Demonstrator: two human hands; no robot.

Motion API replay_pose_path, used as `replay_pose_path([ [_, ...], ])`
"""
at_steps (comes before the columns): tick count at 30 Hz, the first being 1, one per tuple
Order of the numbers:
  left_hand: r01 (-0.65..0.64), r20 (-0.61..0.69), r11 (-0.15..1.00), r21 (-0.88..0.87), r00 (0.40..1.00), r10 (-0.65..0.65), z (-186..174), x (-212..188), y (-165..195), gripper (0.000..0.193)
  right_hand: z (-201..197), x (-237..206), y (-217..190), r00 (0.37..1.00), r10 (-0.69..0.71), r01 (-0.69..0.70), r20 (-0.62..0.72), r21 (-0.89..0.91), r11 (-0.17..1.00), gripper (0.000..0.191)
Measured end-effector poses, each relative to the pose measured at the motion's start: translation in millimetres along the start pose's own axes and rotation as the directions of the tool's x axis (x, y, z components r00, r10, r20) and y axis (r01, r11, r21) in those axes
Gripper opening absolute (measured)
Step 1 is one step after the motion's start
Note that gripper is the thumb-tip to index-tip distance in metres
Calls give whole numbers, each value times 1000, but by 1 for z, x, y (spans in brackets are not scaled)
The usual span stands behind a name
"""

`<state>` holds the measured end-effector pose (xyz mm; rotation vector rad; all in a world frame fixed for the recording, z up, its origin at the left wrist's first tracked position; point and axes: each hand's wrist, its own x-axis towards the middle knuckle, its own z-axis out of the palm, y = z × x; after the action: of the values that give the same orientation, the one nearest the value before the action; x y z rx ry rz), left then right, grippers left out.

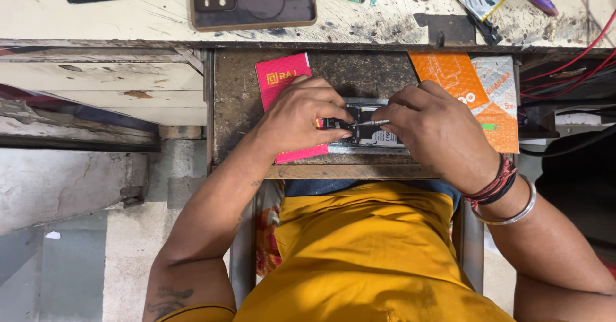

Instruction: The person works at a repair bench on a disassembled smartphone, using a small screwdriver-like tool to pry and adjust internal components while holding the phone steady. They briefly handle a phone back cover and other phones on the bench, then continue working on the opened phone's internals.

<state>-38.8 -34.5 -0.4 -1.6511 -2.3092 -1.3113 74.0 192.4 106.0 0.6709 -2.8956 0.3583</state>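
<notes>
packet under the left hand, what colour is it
Bright pink-red packet, partly covered by the left hand; seen in the head view.

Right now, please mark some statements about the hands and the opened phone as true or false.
1. Both hands rest on the opened phone. True.
2. The right hand holds a thin metal tool. True.
3. The left hand lies over a blue packet. False: the packet is pink.
4. The brown phone case sits in the drawer. False: it lies on the worktop above.
5. The right wrist is bare. False: it wears bands and a metal bangle.
</notes>
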Motion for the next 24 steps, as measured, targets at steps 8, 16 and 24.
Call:
replay_pose_path([
  [8,89,-72,996,33,994,-86,-5,0,4,12,7,2,4,992,105,-102,-74,35,994,19],
  [16,243,-75,953,179,970,-233,-7,2,5,10,9,16,2,992,111,-120,-56,-203,972,17],
  [24,246,-42,952,180,969,-242,-9,1,6,11,5,19,-3,987,160,-154,2,-274,950,20],
])
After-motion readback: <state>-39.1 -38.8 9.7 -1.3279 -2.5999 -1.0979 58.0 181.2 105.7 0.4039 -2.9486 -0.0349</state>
